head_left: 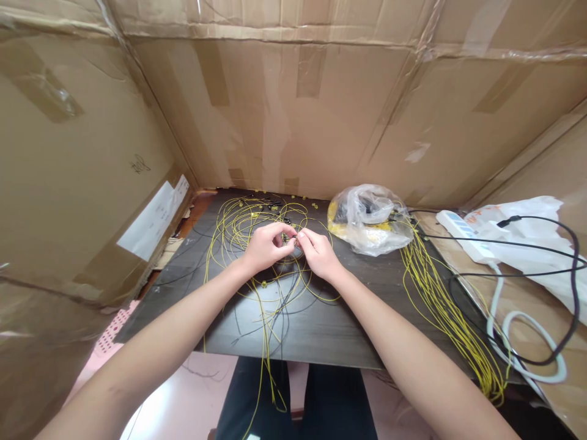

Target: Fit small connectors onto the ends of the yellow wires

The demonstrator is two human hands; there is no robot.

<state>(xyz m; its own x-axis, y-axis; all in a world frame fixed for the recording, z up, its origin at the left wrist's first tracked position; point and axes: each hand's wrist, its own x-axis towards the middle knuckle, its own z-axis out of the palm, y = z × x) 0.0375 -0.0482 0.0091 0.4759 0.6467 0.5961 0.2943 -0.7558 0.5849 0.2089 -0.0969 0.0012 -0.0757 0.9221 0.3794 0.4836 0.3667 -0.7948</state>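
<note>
Both hands meet above the middle of a dark tabletop [321, 333]. My left hand [266, 245] is curled with its fingertips pinched together. My right hand [317, 252] is pinched too, touching the left at the fingertips. Between them sits a small dark part on a thin wire [296, 241], too small to name. Under and around the hands lie loose loops of yellow wire [233, 229] mixed with thin black wires; some strands hang over the table's front edge.
A clear plastic bag [369, 217] holding yellow and dark parts lies right of the hands. A long bundle of yellow wires [447, 308] runs down the right side. A white power strip [458, 229], black cable and white bag sit far right. Cardboard walls enclose the table.
</note>
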